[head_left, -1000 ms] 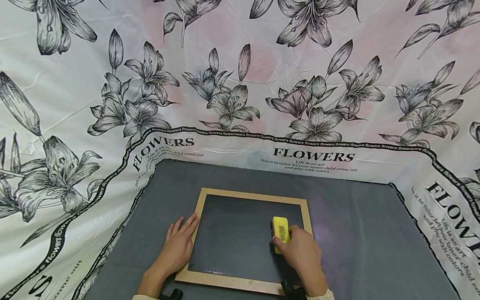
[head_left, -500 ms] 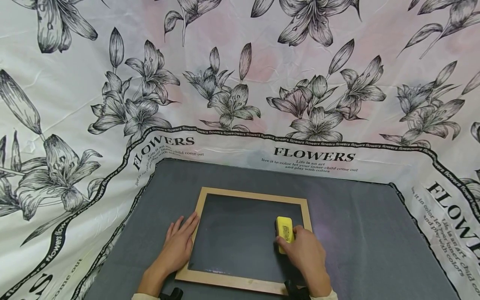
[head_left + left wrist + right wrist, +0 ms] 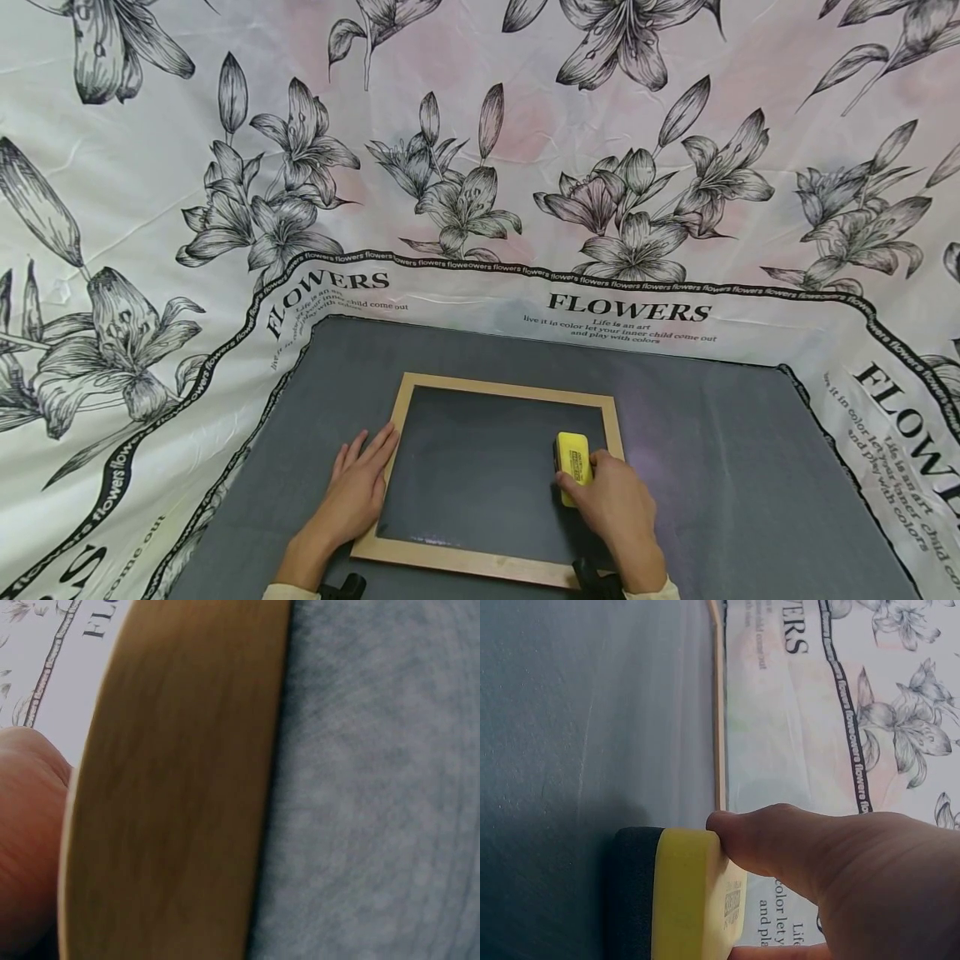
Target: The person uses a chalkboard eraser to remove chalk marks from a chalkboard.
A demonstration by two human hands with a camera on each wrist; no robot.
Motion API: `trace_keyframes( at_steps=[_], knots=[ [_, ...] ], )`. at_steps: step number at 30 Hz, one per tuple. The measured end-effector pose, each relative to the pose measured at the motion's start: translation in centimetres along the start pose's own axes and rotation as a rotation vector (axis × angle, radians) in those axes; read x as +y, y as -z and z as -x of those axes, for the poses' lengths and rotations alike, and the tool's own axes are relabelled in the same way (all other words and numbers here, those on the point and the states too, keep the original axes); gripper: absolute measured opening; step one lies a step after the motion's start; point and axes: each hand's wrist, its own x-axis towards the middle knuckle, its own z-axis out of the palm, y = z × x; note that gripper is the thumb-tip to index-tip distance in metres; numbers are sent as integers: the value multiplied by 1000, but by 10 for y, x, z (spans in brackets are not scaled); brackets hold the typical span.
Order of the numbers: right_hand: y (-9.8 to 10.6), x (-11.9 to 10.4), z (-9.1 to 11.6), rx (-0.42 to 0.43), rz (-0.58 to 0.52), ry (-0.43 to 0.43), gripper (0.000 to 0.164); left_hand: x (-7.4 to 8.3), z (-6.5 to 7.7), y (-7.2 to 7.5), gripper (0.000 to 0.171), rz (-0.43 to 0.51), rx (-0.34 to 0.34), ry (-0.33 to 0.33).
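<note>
As your left hand (image 3: 348, 498) lies straight-fingered along the chalkboard (image 3: 465, 467) frame's left, your right hand (image 3: 621, 504) grips the eraser (image 3: 573, 457) toward the chalkboard's right; wiping seems mostly done, faint streak (image 3: 585, 739) left.

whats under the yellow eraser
Under the yellow eraser is its dark pad, turned toward the dark surface of the framed board. The pad's underside and the patch of board directly beneath are covered, so any marks there cannot be seen.
</note>
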Motion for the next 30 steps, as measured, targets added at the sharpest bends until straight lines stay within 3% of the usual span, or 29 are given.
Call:
trace_keyframes(
  at_steps=[30],
  knots=[
    [-6, -3, 0, 38, 21, -1, 75, 3, -1, 0, 56, -7, -8, 18]
  ],
)
